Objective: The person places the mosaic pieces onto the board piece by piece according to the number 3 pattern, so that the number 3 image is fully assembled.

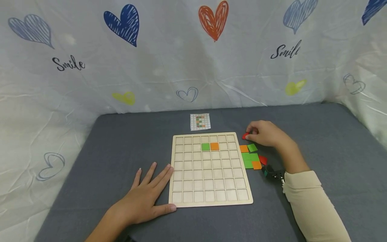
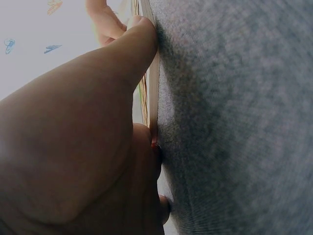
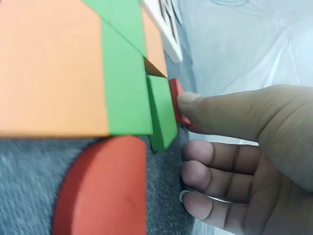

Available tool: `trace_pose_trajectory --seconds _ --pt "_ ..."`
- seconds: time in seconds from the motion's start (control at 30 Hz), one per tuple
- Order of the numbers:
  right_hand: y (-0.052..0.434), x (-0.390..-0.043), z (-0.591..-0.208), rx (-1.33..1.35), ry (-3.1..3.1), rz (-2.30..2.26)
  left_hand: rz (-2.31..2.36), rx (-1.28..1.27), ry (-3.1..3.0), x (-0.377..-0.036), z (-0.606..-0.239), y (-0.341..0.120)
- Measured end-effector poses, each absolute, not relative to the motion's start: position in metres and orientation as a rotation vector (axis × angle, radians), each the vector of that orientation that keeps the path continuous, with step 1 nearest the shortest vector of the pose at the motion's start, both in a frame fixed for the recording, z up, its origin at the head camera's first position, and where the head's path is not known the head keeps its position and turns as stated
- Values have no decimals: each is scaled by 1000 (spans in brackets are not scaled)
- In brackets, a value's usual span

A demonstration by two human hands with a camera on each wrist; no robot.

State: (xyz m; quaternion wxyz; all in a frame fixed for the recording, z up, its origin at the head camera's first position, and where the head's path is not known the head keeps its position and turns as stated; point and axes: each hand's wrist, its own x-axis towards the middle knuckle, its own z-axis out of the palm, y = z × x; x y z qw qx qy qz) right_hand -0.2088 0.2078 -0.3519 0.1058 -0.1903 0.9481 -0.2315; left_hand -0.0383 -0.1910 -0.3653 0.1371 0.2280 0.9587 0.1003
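Observation:
A wooden grid board [image 1: 208, 174] lies on the cloth, with a green square [image 1: 205, 147] and an orange square [image 1: 214, 146] side by side in its second row. My left hand [image 1: 145, 198] is spread flat, fingertips and thumb touching the board's left edge. Beyond the board's upper right corner, my right hand [image 1: 264, 133] pinches a small red piece [image 1: 245, 136] between thumb and fingers. In the right wrist view, the thumb presses on this red piece [image 3: 176, 100], next to a green tile [image 3: 161, 112]; its full shape is hidden.
Right of the board lie green tiles [image 1: 250, 157], orange tiles [image 1: 256, 165] and a red rounded piece [image 1: 263, 160]. A printed pattern card [image 1: 200, 122] sits behind the board. A white curtain [image 1: 163, 67] with hearts stands at the back of the grey cloth.

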Motion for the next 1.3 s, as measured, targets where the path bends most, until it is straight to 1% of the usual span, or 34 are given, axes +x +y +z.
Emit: trace_pose_trajectory --seconds 0.2,0.7,0.9,1.3 --pt "208 -208 -352 -536 2791 -665 298 663 2774 -38 -366 -191" --pt "201 -207 -353 -578 2873 -703 302 652 2764 -38 -365 -191" --pt "185 -202 -347 -647 2806 -796 301 635 2765 -37 -364 -191" --pt "148 -192 -337 -715 2716 -786 302 632 2763 -38 -365 -191"
